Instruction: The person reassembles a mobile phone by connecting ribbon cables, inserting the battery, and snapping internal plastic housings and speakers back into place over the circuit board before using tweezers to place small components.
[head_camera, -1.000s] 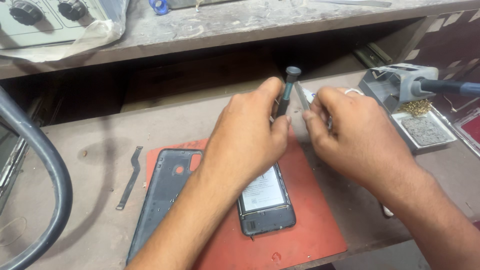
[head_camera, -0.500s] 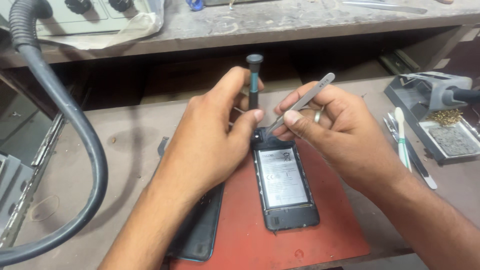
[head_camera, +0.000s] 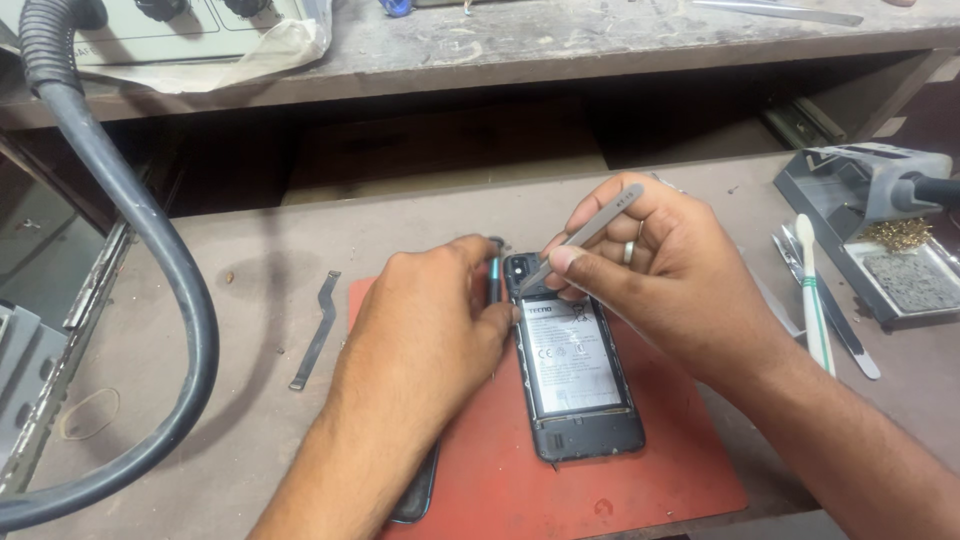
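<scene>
Right hand (head_camera: 670, 270) pinches slim steel tweezers (head_camera: 590, 232), tips on far end of opened black phone (head_camera: 572, 365) w/ battery exposed, lying on red mat (head_camera: 560, 480). Left hand (head_camera: 425, 330) closed round dark screwdriver (head_camera: 494, 278) just left. Phone prob. light, fragile; hold by side edges.

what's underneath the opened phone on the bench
A red mat lies under the opened phone. A dark cover sits beside it, mostly hidden by the left hand.

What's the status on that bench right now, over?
Left hand grips a screwdriver beside the phone. Right hand holds tweezers, tips at the phone's top. Phone open-backed on red mat. Nothing in the way.
</scene>
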